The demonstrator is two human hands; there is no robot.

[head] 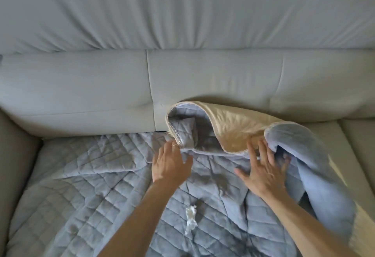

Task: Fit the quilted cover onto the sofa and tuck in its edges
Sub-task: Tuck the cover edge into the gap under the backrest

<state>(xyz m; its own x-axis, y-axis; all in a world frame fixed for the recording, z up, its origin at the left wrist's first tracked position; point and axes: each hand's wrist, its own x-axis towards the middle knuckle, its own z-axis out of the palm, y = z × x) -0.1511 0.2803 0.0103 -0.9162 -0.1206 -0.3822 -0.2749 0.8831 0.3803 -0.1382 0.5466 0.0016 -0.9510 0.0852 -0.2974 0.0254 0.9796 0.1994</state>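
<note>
Since left hand and right hand just rest open and flat on the quilted cover, that flipped fold could get tucked into the sofa crooked.

The cover lay flat over the left part of the seat, leaving open room from the front edge up to the backrest. The armrest walled that room on the left. Right of centre, a raised fold of the cover arched against the backrest and blocked the crease there. Under it gaped a tunnel, open toward the left. The left hand lay at its mouth, and the right hand lay flat at the fold's near edge. A white scrap lay between the forearms. Bare seat showed beyond the fold on the right.
</note>
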